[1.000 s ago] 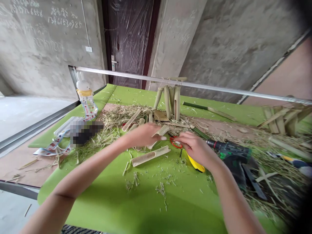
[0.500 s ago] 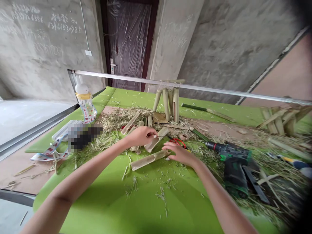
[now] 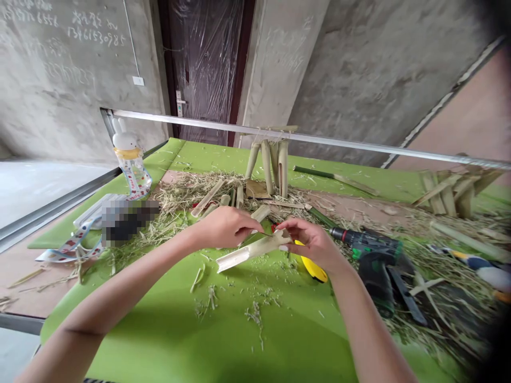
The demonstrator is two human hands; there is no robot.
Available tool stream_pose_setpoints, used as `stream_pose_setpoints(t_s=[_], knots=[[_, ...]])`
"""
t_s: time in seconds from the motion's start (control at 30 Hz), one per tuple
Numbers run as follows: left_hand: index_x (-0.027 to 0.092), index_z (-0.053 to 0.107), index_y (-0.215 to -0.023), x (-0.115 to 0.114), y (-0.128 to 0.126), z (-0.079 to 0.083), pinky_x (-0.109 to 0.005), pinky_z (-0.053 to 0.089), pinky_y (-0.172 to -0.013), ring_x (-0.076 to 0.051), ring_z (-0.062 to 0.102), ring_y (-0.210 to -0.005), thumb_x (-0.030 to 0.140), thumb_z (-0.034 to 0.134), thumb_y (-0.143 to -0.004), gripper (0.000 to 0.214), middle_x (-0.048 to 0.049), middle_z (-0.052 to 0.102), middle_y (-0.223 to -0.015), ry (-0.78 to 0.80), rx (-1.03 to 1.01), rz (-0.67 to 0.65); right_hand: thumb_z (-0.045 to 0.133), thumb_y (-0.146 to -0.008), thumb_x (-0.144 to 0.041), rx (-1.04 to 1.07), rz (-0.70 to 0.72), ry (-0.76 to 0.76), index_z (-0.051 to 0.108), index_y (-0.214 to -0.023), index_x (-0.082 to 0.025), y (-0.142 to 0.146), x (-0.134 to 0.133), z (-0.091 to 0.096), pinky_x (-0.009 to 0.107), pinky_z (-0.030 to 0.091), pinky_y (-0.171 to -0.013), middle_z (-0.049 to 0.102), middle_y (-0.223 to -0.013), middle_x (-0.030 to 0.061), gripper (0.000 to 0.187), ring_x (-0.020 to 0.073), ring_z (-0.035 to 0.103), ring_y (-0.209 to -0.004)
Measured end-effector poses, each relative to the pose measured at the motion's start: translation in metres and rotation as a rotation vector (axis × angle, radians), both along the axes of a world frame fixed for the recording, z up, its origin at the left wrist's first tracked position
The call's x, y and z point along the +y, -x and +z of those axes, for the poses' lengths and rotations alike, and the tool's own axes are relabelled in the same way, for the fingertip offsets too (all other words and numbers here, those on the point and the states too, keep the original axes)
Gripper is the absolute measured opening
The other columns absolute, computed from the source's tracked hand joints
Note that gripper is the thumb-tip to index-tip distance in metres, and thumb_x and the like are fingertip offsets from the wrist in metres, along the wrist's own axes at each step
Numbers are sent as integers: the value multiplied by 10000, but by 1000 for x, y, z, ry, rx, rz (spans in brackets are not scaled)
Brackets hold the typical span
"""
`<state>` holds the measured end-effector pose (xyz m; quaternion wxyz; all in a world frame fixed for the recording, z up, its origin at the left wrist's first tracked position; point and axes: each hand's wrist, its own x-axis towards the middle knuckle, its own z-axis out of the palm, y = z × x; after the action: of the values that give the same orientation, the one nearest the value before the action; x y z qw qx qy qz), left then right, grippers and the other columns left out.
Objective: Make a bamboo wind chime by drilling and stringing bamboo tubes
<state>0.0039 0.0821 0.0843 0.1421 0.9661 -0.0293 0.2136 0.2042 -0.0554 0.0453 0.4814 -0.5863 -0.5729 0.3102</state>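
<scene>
My right hand is closed around the right end of a bamboo piece, a pale tube cut open along its left part. The piece is raised and slants down to the left above the green mat. My left hand is beside the same end, its thumb and forefinger pinched together. Something thin and dark shows at the left fingertips; what it is I cannot make out. Below my right hand is a yellow object, partly covered. Behind my left hand lies another bamboo piece, mostly hidden.
To the right are a cordless drill and a heap of shavings. Upright bamboo pieces stand at the back. A rabbit-topped bottle with a strap is at left. A metal rail runs along the far edge.
My right hand has taken hold of the bamboo piece and lifted it off the mat. My left hand has come closer to its right end. More of the yellow object shows.
</scene>
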Motion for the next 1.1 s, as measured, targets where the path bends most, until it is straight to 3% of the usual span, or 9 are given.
stream_pose_setpoints(t_s=[0.33,0.53,0.63,0.77,0.93,1.0,1.1], knots=[[190,680,-952,-4,1,3,-232,459,-548,-93,604,-624,59,420,-794,332,-27,703,-816,-71,-3,-5,758,-633,-336,9,-38,-32,642,-964,-220,1,-1,-3,311,542,-687,649,-898,46,369,165,627,-784],[208,673,-940,-12,5,2,-232,364,-457,-92,546,-538,108,408,-818,309,-16,665,-726,-219,-18,89,734,-666,-336,-29,-28,-117,655,-976,-257,7,0,-6,319,560,-682,656,-902,34,330,162,633,-789],[175,648,-899,-16,5,2,-237,358,-471,-104,532,-543,155,397,-845,257,-25,632,-685,-201,-8,142,747,-656,-322,10,-125,-219,647,-983,-262,18,1,-7,331,571,-706,666,-912,32,348,167,639,-813],[125,577,-833,-14,-1,-1,-225,360,-480,-84,488,-511,187,414,-852,175,-21,591,-640,129,-29,144,734,-677,-302,88,-297,-415,629,-1009,-267,43,2,-6,357,578,-756,666,-972,35,349,178,643,-869],[127,504,-797,-2,-12,-13,-201,374,-474,-66,460,-503,226,453,-850,123,18,503,-586,682,43,-37,714,-695,-311,85,-345,-474,608,-1097,-270,62,7,-10,426,538,-879,644,-1089,45,418,211,626,-978],[127,503,-801,0,-15,-19,-196,367,-473,-60,436,-498,252,446,-864,151,30,467,-581,802,53,-84,688,-718,-336,77,-324,-432,592,-1140,-260,63,10,-14,443,520,-905,635,-1119,54,440,222,622,-990],[127,507,-796,2,-17,-25,-191,340,-466,-54,405,-490,272,438,-876,180,36,447,-576,851,45,-79,657,-745,-358,44,-308,-378,570,-1192,-247,61,14,-19,439,524,-885,635,-1123,68,468,231,629,-965]])
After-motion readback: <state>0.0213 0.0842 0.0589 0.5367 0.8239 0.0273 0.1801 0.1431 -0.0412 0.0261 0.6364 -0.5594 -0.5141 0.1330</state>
